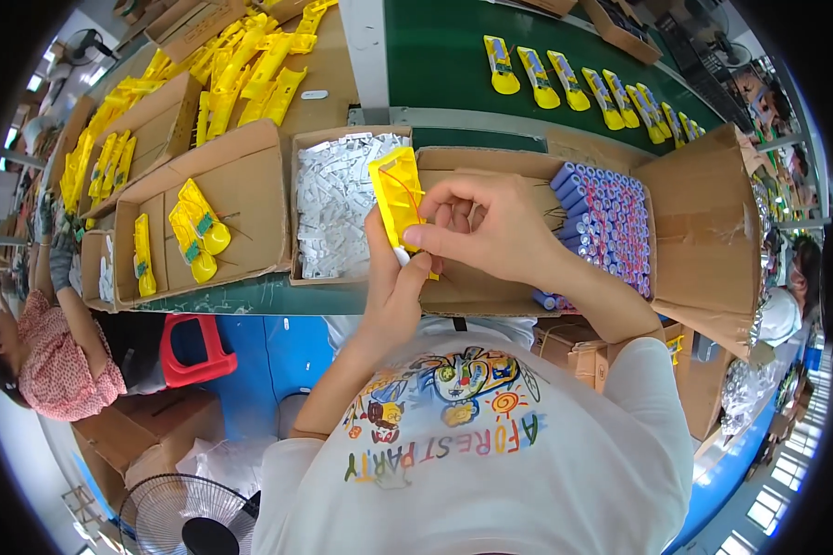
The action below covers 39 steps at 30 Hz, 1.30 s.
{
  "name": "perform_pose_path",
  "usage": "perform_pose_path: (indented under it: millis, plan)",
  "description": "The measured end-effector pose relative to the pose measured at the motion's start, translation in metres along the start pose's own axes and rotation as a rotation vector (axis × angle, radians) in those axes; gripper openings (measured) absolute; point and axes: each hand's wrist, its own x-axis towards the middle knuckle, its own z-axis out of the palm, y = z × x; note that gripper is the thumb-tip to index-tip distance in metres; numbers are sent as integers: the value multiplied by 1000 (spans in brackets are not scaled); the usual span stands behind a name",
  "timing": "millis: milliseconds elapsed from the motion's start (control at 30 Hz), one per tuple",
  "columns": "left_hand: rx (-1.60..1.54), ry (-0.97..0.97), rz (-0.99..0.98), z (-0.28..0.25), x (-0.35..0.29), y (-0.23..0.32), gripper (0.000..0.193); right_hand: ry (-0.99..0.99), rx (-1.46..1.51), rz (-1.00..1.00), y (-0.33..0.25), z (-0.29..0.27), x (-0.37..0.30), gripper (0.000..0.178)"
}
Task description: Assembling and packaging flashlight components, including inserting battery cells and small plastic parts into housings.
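A yellow plastic housing (397,190) with a thin red wire inside is held upright in front of me, above the boxes. My left hand (386,277) grips its lower end from the left, thumb across the bottom beside a small white piece. From the right, my right hand (481,225) reaches to the housing's lower part, thumb at its inner side and fingers curled; whether anything small is pinched there is hidden. Behind the housing stands a box of small white parts (338,199). Blue cylindrical batteries (611,213) fill part of a box on the right.
A cardboard box (250,227) at left holds several yellow housings with green boards. More yellow housings (250,69) pile up beyond it. Finished-looking yellow units (537,79) line the green conveyor (435,74). A co-worker (60,356) sits at far left near a red stool (194,351).
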Motion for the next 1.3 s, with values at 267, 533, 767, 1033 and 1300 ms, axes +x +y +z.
perform_pose_path:
  millis: [267, 533, 767, 1033, 1300]
  plan:
    - [-257, 192, -22, 9, 4, -15, 49, 172, 198, -6, 15, 27, -22, 12]
    - [-246, 0, -152, -7, 0, -21, 30, 68, -325, -113, 47, -14, -49, 29]
    - [-159, 9, -197, 0, -8, -13, 31, -462, -887, 437, 81, -82, -77, 29]
    - [-244, -134, -373, 16, -22, -14, 30, 301, -874, -506, 14, -29, -50, 33]
    - [-252, -42, -291, -1, -22, -24, 51, -7, -879, -720, 12, 12, -44, 46]
